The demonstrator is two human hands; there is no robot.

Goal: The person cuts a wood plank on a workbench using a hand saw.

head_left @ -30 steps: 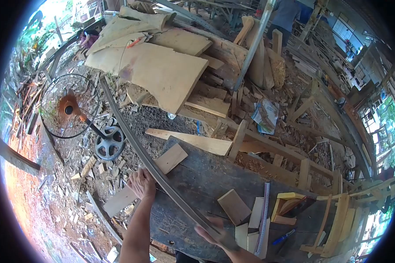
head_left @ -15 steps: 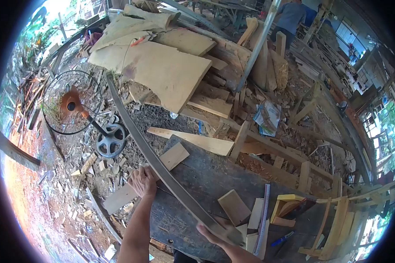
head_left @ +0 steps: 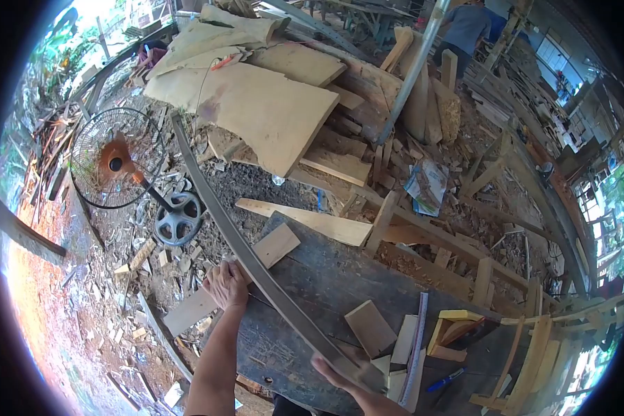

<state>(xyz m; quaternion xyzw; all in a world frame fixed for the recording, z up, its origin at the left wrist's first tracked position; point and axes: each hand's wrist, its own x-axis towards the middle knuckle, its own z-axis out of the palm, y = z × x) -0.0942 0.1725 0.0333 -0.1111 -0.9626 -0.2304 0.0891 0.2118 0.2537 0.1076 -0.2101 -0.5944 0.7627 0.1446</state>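
Note:
A long, narrow grey-brown strip (head_left: 246, 256) runs diagonally across the dark workbench (head_left: 284, 347), from near the fan down to the bench's front. My left hand (head_left: 226, 284) lies bent over a flat board (head_left: 191, 312) beside the strip, its fingertips at the strip's edge. Another pale piece (head_left: 276, 244) shows on the strip's far side. At the lower end, my right hand (head_left: 336, 378) holds the strip, thumb along its near side; its other fingers are hidden beneath or behind it.
Right of the strip lie a wooden block (head_left: 370, 328), a ruler (head_left: 414, 347), a blue pen (head_left: 445, 379) and a yellow-edged wooden piece (head_left: 454, 333). A fan (head_left: 116, 164) stands left. Large slabs (head_left: 256, 104) lie beyond. A person (head_left: 464, 31) stands at the back.
The view has shifted slightly, moving the background a little to the right. Both hands and the strip keep nearly the same positions.

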